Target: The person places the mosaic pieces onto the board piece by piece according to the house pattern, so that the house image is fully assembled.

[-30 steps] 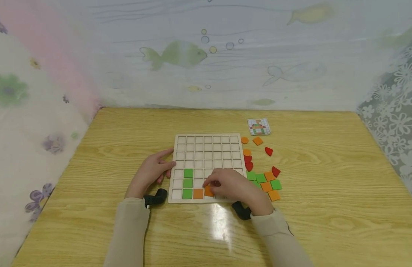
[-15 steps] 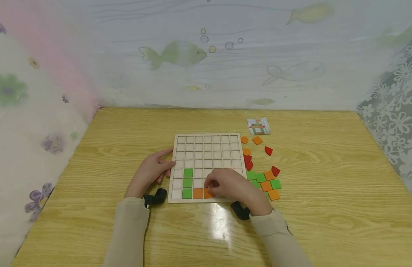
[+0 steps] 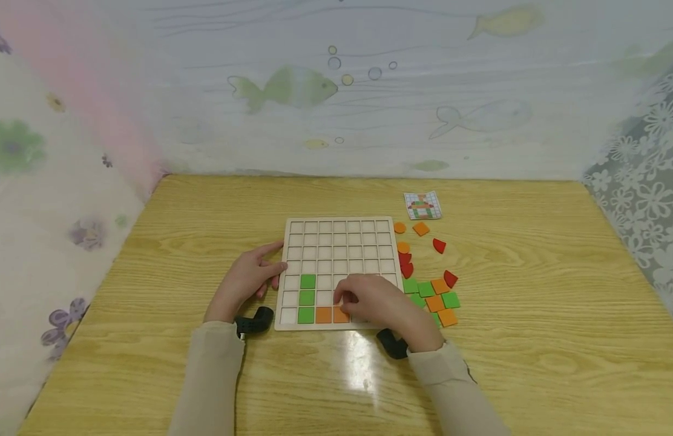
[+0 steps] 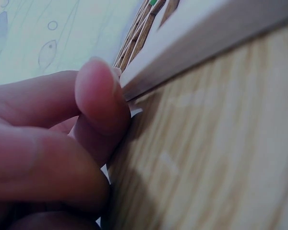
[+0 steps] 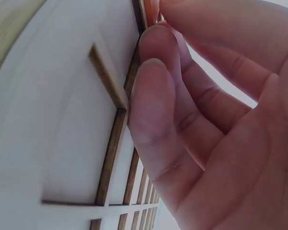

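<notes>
A pale wooden grid board [image 3: 347, 327] lies on the table in the head view. Three green square tiles [image 3: 306, 298] form a column in its lower left. Two orange square tiles sit in the bottom row. The left one [image 3: 323, 315] is uncovered; on the right orange square tile [image 3: 341, 315], the curled thumb and fingers of my right hand [image 3: 374, 300] keep hold, partly covering it. That tile's orange edge [image 5: 150, 12] shows at the fingertips in the right wrist view. My left hand [image 3: 248, 275] rests at the board's left edge, its fingers loosely bent.
Loose green and orange square tiles [image 3: 434, 303] lie right of the board. Red quarter-round pieces [image 3: 439, 245] and orange round pieces [image 3: 399, 227] lie above them. A small pattern card [image 3: 422, 206] is behind. Patterned cloth [image 3: 293, 139] hangs along the table's back edge.
The right orange tile has gone from slightly tilted to flat in its cell. My right hand has shifted very little with it, and my left hand has stayed at the board's edge.
</notes>
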A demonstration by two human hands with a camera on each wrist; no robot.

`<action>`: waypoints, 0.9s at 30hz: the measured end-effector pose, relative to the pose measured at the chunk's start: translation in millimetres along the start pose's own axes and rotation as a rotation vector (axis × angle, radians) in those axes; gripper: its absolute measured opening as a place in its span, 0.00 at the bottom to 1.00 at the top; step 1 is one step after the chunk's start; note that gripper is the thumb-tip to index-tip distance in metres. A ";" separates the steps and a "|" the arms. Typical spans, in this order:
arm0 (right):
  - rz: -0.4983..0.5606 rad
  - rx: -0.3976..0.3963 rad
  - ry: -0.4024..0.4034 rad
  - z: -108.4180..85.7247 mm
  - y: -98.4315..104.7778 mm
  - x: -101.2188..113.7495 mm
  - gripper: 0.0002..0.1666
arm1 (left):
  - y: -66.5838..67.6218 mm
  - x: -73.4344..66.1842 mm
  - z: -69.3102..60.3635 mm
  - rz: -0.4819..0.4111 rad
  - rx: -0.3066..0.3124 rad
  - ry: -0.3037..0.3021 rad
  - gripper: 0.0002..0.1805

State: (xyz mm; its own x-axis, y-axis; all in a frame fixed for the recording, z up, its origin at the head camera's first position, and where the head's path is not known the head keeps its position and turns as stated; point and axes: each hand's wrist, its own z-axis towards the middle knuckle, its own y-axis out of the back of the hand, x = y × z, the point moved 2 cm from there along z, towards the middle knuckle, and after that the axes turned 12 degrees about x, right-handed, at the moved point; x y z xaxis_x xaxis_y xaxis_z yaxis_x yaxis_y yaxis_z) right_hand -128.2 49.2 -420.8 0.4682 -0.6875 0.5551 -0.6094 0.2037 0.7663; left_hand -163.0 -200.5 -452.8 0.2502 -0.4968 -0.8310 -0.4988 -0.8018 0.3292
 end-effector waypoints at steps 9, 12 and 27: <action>0.071 -0.059 -0.069 -8.3 9.5 -10.4 0.07 | 0.7 -0.5 -1.6 0.001 0.004 0.001 0.31; 0.069 -0.079 -0.083 -11.1 13.6 -16.6 0.07 | -0.3 0.6 -0.9 0.006 0.001 -0.001 0.31; 0.130 -0.106 -0.142 -27.0 29.5 -38.6 0.09 | 0.2 5.4 1.6 0.010 -0.003 -0.012 0.31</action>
State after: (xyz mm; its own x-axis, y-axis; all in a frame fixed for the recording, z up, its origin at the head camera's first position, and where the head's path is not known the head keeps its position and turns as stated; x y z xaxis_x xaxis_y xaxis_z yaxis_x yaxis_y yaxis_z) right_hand -147.0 100.6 -410.9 0.2907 -0.7408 0.6056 -0.5841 0.3639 0.7255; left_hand -163.1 -202.8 -457.9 0.2352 -0.5007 -0.8331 -0.4990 -0.7977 0.3386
